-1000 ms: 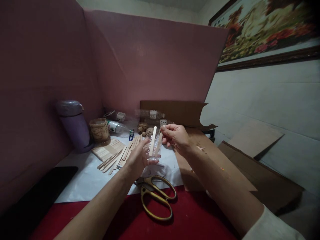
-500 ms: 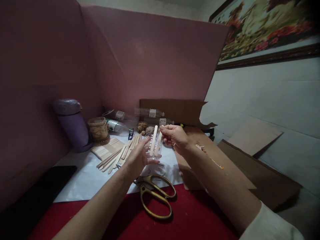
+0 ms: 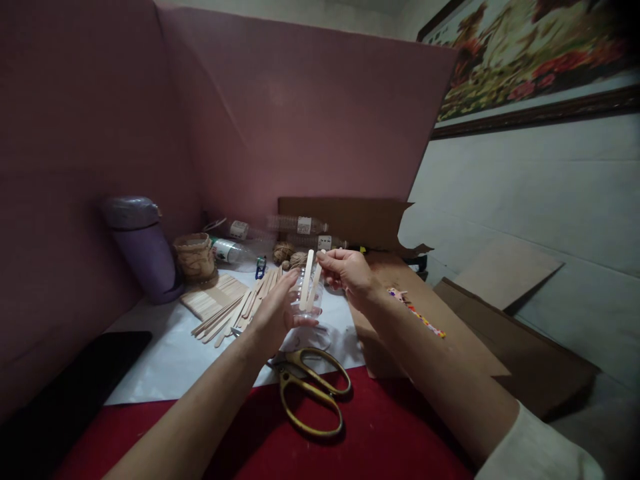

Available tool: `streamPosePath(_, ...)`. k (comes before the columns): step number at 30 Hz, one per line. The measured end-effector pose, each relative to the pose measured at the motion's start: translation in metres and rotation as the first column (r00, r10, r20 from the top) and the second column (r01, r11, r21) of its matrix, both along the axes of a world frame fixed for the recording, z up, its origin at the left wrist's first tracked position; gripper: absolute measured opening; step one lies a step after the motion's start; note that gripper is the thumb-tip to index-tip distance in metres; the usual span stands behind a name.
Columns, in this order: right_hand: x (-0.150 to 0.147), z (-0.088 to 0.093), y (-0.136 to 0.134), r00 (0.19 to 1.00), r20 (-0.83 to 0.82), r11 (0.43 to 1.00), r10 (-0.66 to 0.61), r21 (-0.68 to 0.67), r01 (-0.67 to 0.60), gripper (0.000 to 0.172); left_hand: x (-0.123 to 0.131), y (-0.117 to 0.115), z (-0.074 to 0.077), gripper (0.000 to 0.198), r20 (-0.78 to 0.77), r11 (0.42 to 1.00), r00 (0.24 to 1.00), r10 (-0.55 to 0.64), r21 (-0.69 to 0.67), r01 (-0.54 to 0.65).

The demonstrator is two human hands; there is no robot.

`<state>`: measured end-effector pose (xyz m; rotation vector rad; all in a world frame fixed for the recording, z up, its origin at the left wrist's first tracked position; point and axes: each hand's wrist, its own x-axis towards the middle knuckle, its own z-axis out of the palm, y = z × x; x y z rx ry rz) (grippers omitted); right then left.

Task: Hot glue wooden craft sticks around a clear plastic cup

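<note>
My left hand is wrapped around a clear plastic bottle piece, which it holds above the white sheet. One wooden craft stick stands against the side of the clear plastic. My right hand pinches the upper end of a second craft stick, which leans beside the first with its lower end close to it. Gold-handled scissors lie just in front, across the sheet's edge. Loose craft sticks are spread to the left of my left hand.
A purple tumbler and a bark-like cup stand at left. Clear bottles and twine balls lie behind. Cardboard covers the right side. A black flat object lies at front left.
The second stick has tilted slightly, its lower end now nearer the first stick. My right hand has shifted a little left; the whole view has moved slightly too.
</note>
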<state>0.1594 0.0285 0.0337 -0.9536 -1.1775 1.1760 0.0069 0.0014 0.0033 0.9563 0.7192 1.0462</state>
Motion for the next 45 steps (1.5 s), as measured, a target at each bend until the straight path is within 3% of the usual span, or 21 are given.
streamPosePath(19, -0.004, -0.005, -0.001, 0.999, -0.017, 0.999, -0.037, 0.028, 0.037, 0.049, 0.003, -0.005, 0.000, 0.053, -0.043, 0.996, 0.997, 0.070, 0.050, -0.068)
streamPosePath(27, -0.011, -0.011, -0.003, 0.991, -0.050, 0.991, -0.122, 0.048, 0.125, 0.052, 0.004, -0.007, 0.002, 0.066, -0.075, 0.995, 0.994, 0.084, 0.065, -0.079)
streamPosePath(33, -0.017, -0.019, -0.002, 0.978, -0.047, 0.974, -0.204, 0.089, 0.208, 0.052, 0.006, -0.009, 0.001, 0.065, -0.068, 0.996, 0.996, 0.061, 0.072, -0.056)
streamPosePath(45, -0.023, -0.024, 0.000, 0.975, -0.084, 0.975, -0.207, 0.064, 0.213, 0.054, 0.006, -0.009, 0.000, 0.064, -0.075, 0.997, 0.995, 0.061, 0.045, -0.058)
